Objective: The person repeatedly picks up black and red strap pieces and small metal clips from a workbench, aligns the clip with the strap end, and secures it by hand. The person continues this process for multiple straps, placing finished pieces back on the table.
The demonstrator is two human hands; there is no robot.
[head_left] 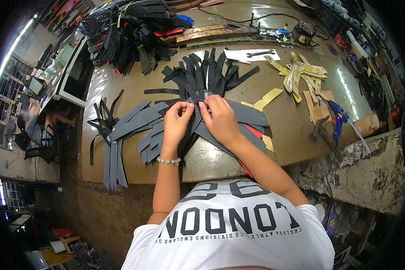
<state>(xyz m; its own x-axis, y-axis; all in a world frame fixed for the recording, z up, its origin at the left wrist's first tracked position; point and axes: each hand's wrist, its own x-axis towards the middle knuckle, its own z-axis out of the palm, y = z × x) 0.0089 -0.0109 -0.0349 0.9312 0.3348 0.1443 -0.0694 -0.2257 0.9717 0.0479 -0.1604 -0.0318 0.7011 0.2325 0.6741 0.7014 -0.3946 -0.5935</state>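
My left hand (177, 121) and my right hand (220, 118) meet over the narrow middle of a bundle of dark straps (207, 74). On both hands the thumb and forefinger are pinched together. What lies between the fingertips is too small to tell; a thin dark band seems to run there. Black strap ends fan out beyond the hands. Flat grey ribbed straps (249, 114) lie under and beside my right hand, with a red strip (253, 130) among them. More grey straps (137, 121) spread out left of my left hand.
A large heap of black straps (135, 33) lies at the back left. A wrench (261, 53) rests on white paper. Farther right are yellow strips (301, 74), a hammer (324, 135) and a blue glue gun (338, 119). A person (36, 123) sits at the far left.
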